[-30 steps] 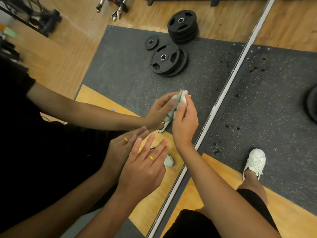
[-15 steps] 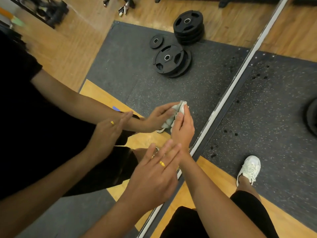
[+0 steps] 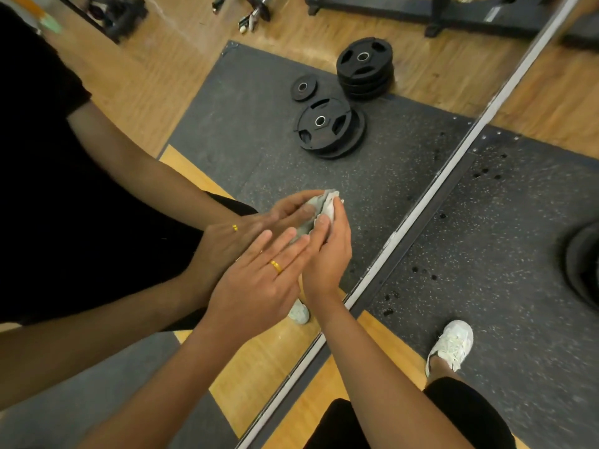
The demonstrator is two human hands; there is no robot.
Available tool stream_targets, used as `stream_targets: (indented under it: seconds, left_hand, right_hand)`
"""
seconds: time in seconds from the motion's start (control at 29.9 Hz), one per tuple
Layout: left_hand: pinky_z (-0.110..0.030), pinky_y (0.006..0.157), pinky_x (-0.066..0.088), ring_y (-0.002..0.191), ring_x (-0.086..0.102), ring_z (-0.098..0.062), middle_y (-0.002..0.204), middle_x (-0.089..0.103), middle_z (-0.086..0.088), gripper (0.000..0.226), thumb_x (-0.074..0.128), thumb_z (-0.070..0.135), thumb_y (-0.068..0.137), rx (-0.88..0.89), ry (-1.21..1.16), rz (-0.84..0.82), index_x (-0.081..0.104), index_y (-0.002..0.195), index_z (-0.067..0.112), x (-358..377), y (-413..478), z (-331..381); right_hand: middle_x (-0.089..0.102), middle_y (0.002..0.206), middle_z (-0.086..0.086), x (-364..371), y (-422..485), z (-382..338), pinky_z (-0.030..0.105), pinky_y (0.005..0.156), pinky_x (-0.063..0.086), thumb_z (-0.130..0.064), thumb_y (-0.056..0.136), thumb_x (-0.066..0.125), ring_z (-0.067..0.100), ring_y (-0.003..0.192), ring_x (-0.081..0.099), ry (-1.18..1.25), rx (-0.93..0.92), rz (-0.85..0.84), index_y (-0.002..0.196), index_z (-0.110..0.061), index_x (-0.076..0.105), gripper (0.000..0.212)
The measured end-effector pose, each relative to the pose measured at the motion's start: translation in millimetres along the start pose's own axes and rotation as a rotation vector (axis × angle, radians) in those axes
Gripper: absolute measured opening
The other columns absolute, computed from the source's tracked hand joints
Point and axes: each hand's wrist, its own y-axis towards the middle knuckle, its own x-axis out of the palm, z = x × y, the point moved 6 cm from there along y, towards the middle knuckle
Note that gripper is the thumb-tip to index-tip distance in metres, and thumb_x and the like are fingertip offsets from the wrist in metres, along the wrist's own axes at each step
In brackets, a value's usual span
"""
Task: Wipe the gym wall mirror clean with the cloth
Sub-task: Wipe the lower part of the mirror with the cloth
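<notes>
My right hand (image 3: pixel 327 254) gripping cloth (image 3: pixel 325 207), pressing it against mirror (image 3: pixel 246 131) low down, near frame (image 3: pixel 431 196). My left hand (image 3: pixel 256 286) open, fingers spread, resting flat just beside right. Weight plates (image 3: pixel 327 124) reflecting in glass above cloth.

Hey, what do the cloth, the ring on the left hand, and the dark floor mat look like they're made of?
Cloth: soft woven fabric, pale grey-white, matte; it bunches into wavy folds against the mirror.
Ring: probably gold-toned metal; a shiny yellow band on the left hand.
Floor mat: likely rubber; matte dark grey with pale speckles, and screw heads along its edge.
</notes>
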Motion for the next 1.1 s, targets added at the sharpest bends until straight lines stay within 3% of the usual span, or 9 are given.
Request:
stream_targets:
  seconds: [0.1,0.2,0.23,0.33,0.43,0.67,0.8,0.94,1.1]
  left_hand:
    - [-0.045,0.121,0.031,0.139,0.053,-0.026,0.143,0.062,-0.01,0.039,0.044,0.018,0.103,-0.008,0.017,-0.012,0.069,0.131,0.006,1,1,1]
    - [-0.045,0.12,0.032,0.139,0.053,-0.026,0.143,0.062,-0.009,0.04,0.041,0.017,0.105,-0.032,0.018,-0.007,0.07,0.13,0.006,1,1,1]
    - [-0.045,0.12,0.033,0.138,0.054,-0.026,0.142,0.063,-0.01,0.039,0.042,0.016,0.105,-0.03,0.024,0.001,0.07,0.13,0.006,1,2,1]
    - [-0.046,0.12,0.032,0.138,0.053,-0.026,0.141,0.063,-0.011,0.036,0.048,0.016,0.103,-0.023,0.04,0.019,0.07,0.13,0.006,1,2,1]
    - [-0.046,0.118,0.036,0.138,0.053,-0.024,0.14,0.063,-0.01,0.034,0.051,0.015,0.102,-0.054,0.019,0.058,0.071,0.129,0.007,1,2,0]
    - [-0.043,0.121,0.032,0.14,0.05,-0.022,0.142,0.062,-0.007,0.036,0.052,0.015,0.1,-0.074,-0.02,0.092,0.071,0.129,0.008,-2,3,0]
    - [-0.045,0.125,0.02,0.143,0.047,-0.022,0.147,0.059,-0.007,0.042,0.049,0.018,0.099,-0.104,-0.052,0.008,0.067,0.135,0.008,7,3,3]
    - [-0.048,0.126,0.013,0.144,0.046,-0.026,0.149,0.057,-0.01,0.046,0.045,0.022,0.099,-0.075,0.032,-0.033,0.063,0.139,0.008,14,2,6]
    - [-0.048,0.126,0.014,0.144,0.047,-0.027,0.15,0.056,-0.01,0.046,0.046,0.023,0.1,-0.066,0.021,-0.01,0.062,0.14,0.007,12,2,6]
  right_hand:
    - [0.06,0.12,-0.002,-6,23,18,-0.004,0.087,0.032,-0.016,0.11,0.047,-0.011,0.108,0.052,-0.101,-0.018,0.024,0.148,-0.006,0.051,0.04]
    - [0.063,0.133,0.018,-11,44,65,0.017,0.091,0.038,-0.019,0.112,0.042,0.028,0.121,0.06,-0.081,0.263,0.044,0.153,-0.008,0.047,0.043]
    - [0.063,0.134,0.02,-11,46,68,0.02,0.092,0.037,-0.018,0.111,0.042,0.031,0.122,0.06,-0.071,0.288,0.051,0.153,-0.007,0.047,0.043]
    - [0.066,0.121,0.014,-10,42,32,0.002,0.086,0.034,-0.015,0.11,0.046,0.0,0.102,0.056,-0.048,0.106,0.076,0.149,-0.002,0.05,0.042]
    - [0.06,0.114,-0.001,-8,36,8,-0.002,0.087,0.033,-0.014,0.108,0.049,-0.021,0.102,0.05,-0.024,-0.064,0.061,0.147,0.001,0.051,0.042]
    - [0.067,0.118,0.008,-15,53,26,-0.005,0.083,0.029,-0.018,0.11,0.048,-0.025,0.097,0.047,-0.084,0.05,0.072,0.149,-0.007,0.053,0.041]
    - [0.067,0.123,0.008,-16,54,14,-0.004,0.085,0.03,-0.022,0.11,0.047,0.006,0.109,0.058,-0.088,0.057,0.089,0.15,-0.01,0.053,0.042]
    - [0.057,0.115,-0.016,-17,53,-13,0.0,0.089,0.034,-0.019,0.109,0.049,-0.021,0.105,0.052,-0.059,-0.088,0.074,0.15,-0.011,0.052,0.041]
    - [0.061,0.107,-0.006,-20,59,-10,0.007,0.085,0.041,-0.025,0.107,0.049,-0.006,0.096,0.054,-0.116,-0.127,0.084,0.15,-0.016,0.052,0.044]
